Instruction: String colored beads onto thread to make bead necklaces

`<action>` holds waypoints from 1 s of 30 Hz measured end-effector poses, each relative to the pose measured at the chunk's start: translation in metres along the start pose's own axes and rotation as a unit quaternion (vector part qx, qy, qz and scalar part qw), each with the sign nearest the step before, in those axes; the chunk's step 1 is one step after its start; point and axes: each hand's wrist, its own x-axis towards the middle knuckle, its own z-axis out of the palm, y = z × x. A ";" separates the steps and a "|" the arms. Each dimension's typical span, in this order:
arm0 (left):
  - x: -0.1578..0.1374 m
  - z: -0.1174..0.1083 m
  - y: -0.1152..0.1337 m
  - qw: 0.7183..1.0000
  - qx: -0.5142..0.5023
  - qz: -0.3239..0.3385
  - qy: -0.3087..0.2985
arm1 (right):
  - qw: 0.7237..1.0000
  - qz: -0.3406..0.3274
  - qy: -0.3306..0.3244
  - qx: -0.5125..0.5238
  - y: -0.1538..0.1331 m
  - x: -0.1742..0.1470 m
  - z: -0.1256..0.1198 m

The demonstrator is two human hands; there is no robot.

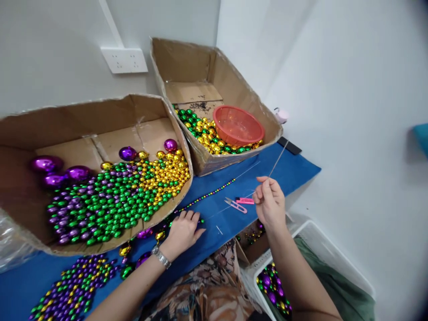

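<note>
My right hand (270, 199) is raised over the right part of the blue table, its fingers pinched on a thin pale thread (279, 158) that sticks up beyond them. My left hand (183, 232) rests palm down by the front of the left box, thumb apart from the fingers, over small beads (202, 221); what lies under its fingertips is hidden. A strand of tiny beads (214, 193) in purple, green and gold runs along the table behind it. Between my hands lie pink thread snips (236, 205) and a pink-and-black small item (245, 200).
Two cardboard boxes (157, 102) (234, 71) hold shiny beads; a red plastic basket (238, 125) sits in the farther one. Loose beads (75, 285) cover the table's left end. A white bin (309, 227) stands below on the right. A black flat object (290, 146) lies near the far edge.
</note>
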 end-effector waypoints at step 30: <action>0.121 -0.052 -0.098 0.882 -0.386 -0.144 0.228 | 0.913 -0.082 -0.255 -0.307 0.037 -0.057 0.036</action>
